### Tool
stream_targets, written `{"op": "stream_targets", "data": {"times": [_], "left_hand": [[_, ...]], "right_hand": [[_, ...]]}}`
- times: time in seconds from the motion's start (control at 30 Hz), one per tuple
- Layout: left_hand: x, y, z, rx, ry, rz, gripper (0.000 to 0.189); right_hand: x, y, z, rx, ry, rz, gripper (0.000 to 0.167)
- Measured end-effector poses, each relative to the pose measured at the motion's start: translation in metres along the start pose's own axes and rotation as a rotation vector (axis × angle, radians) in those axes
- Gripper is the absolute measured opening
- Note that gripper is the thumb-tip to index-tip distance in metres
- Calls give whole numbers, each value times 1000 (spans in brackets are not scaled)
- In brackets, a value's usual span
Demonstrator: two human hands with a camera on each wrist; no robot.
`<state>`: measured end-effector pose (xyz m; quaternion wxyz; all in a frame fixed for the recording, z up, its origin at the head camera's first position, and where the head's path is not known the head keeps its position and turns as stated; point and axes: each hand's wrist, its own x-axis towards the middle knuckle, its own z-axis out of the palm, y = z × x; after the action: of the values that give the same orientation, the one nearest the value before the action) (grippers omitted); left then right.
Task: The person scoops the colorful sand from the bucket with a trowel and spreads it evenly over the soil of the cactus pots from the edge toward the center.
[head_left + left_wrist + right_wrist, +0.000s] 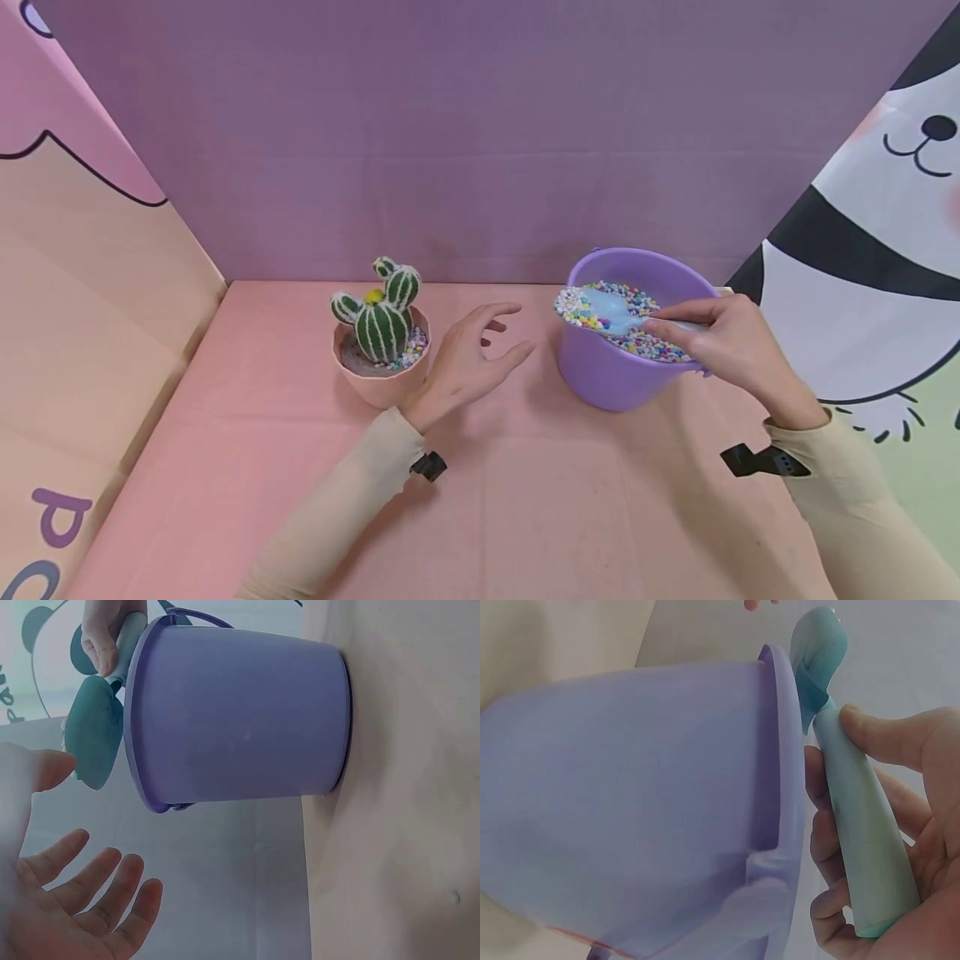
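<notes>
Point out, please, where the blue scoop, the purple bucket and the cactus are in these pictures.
Blue scoop [851,780]: right wrist view, on its handle.
Purple bucket [240,716]: left wrist view, on its outer side wall.
Cactus [384,332]: head view, on its round main stem.

the right hand [723,348] grips a blue scoop [613,310] of beads [576,308] above a purple bucket [611,375]; the left hand [472,357] hovers beside a potted cactus [382,329].

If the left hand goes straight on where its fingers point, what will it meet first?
The left hand would probably meet the loaded blue scoop, or else the purple bucket; depth here is unclear.
</notes>
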<state>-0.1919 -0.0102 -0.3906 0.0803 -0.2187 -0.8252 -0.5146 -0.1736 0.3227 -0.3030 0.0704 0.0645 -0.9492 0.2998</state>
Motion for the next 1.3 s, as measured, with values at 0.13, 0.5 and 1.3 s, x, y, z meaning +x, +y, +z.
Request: {"op": "stream_targets", "data": {"times": [0.13, 0.5, 1.3], "left_hand": [[-2, -1, -3, 10, 1, -1, 54], [-16, -9, -15, -28, 21, -26, 52], [-36, -8, -52, 18, 89, -20, 48]], "right_hand": [[-1, -1, 2, 9, -26, 32, 37], [1, -8, 15, 39, 3, -50, 27], [7, -37, 29, 66, -15, -52, 26]]}}
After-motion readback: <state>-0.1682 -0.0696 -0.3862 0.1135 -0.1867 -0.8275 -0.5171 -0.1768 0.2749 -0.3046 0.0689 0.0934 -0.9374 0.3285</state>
